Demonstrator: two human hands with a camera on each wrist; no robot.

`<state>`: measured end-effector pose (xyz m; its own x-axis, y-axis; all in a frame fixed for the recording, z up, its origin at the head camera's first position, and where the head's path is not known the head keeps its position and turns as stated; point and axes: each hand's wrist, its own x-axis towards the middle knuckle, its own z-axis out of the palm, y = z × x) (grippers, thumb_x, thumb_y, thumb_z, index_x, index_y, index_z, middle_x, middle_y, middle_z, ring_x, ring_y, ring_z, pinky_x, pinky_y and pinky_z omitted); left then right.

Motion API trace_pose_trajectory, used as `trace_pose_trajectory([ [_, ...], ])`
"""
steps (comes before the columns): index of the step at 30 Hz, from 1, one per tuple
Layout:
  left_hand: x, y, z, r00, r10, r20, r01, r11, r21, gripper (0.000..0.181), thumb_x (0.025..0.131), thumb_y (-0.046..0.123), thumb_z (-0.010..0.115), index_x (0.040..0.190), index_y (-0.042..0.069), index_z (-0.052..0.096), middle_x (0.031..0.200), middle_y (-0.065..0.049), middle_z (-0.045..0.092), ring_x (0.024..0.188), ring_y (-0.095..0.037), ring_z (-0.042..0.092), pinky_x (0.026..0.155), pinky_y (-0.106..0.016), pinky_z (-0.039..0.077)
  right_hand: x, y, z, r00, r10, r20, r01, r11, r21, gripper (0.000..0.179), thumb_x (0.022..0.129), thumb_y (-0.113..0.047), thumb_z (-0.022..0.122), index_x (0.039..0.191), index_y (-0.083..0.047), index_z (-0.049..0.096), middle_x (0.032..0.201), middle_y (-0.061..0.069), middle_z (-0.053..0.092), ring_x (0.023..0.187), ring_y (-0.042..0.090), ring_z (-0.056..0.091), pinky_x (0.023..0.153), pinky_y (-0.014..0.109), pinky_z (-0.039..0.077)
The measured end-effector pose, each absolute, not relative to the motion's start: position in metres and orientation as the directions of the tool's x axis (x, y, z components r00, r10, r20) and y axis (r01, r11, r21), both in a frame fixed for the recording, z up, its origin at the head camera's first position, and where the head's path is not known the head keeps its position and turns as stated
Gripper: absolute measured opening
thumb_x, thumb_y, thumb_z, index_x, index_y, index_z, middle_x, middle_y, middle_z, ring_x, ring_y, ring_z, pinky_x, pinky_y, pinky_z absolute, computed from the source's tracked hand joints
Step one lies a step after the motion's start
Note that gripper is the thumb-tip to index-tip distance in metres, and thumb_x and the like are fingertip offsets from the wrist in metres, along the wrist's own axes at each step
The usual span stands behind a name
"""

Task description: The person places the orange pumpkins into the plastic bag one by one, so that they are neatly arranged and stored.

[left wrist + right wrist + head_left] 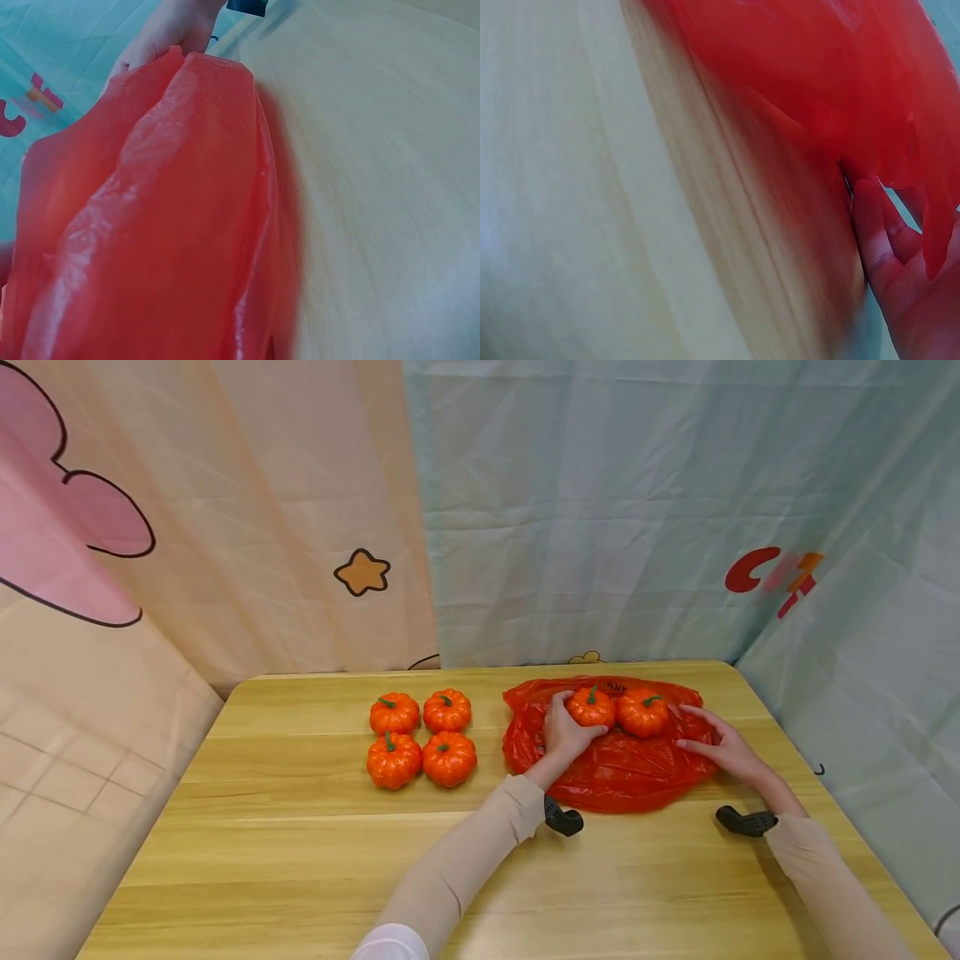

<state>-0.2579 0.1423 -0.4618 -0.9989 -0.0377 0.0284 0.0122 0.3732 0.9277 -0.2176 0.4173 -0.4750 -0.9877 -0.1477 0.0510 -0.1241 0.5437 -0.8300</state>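
Note:
A crumpled red plastic bag (622,777) lies on the right part of the table. Two small orange pumpkins with green stems sit side by side on it: a left pumpkin (590,708) and a right pumpkin (642,713). My left hand (564,735) grips the left pumpkin, with thumb in front and fingers round its left side. At the bag's right edge is my right hand (731,752), thumb and fingers spread against the plastic. The right wrist view shows a flap of the bag hanging over this hand (911,274).
Left of the bag, more orange pumpkins stand in two rows on the wooden table (300,843), including a front-left pumpkin (393,762) and a back-right pumpkin (447,710). Printed curtains (615,527) hang behind the table and at both sides.

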Motion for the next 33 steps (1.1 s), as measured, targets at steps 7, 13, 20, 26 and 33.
trace_pose_trajectory([
  [7,-0.258,0.1411,-0.4654,-0.997,-0.005,0.074,0.066,0.403,0.913,0.068,0.07,0.022,0.086,0.129,0.013,0.052,0.125,-0.01,0.055,0.116,-0.027,0.052,0.102,-0.041,0.044,-0.2171,0.4169,-0.4754,-0.986,-0.153,0.06,-0.133,0.53,-0.838,0.062,0.093,-0.016,0.062,0.146,-0.002,0.032,0.136,-0.006,0.038,0.106,-0.018,0.038,0.084,0.0,0.038],
  [13,-0.2587,0.1405,-0.4692,-0.995,0.025,0.096,0.099,0.404,0.91,0.068,0.071,0.024,0.085,0.133,0.017,0.057,0.125,-0.011,0.053,0.115,-0.027,0.049,0.101,-0.042,0.044,-0.2168,0.4162,-0.4745,-0.987,-0.154,0.055,-0.13,0.535,-0.834,0.062,0.093,-0.017,0.062,0.146,-0.002,0.032,0.14,0.006,0.039,0.106,-0.019,0.036,0.084,0.0,0.037],
  [20,-0.2581,0.1411,-0.4702,-0.996,0.016,0.089,0.088,0.415,0.905,0.071,0.072,0.026,0.084,0.133,0.013,0.051,0.127,-0.01,0.054,0.119,-0.027,0.048,0.103,-0.041,0.043,-0.2166,0.4167,-0.4746,-0.986,-0.159,0.058,-0.136,0.537,-0.833,0.063,0.093,-0.016,0.062,0.147,-0.002,0.031,0.142,0.006,0.038,0.107,-0.019,0.035,0.085,0.0,0.036],
  [26,-0.2572,0.1407,-0.4694,-0.997,0.007,0.08,0.076,0.413,0.907,0.067,0.073,0.024,0.084,0.128,0.01,0.05,0.128,-0.009,0.057,0.119,-0.027,0.05,0.105,-0.04,0.041,-0.2156,0.4157,-0.4737,-0.984,-0.164,0.066,-0.143,0.521,-0.841,0.063,0.093,-0.015,0.062,0.146,-0.002,0.031,0.138,-0.009,0.039,0.108,-0.019,0.036,0.085,0.0,0.035],
  [33,-0.2569,0.1394,-0.4678,-0.996,0.045,0.078,0.089,0.425,0.901,0.067,0.075,0.025,0.082,0.134,0.013,0.054,0.132,-0.01,0.056,0.125,-0.029,0.047,0.107,-0.042,0.039,-0.2149,0.415,-0.4729,-0.986,-0.159,0.059,-0.136,0.529,-0.838,0.063,0.093,-0.016,0.062,0.147,-0.003,0.031,0.141,0.002,0.039,0.109,-0.018,0.033,0.085,0.0,0.032],
])
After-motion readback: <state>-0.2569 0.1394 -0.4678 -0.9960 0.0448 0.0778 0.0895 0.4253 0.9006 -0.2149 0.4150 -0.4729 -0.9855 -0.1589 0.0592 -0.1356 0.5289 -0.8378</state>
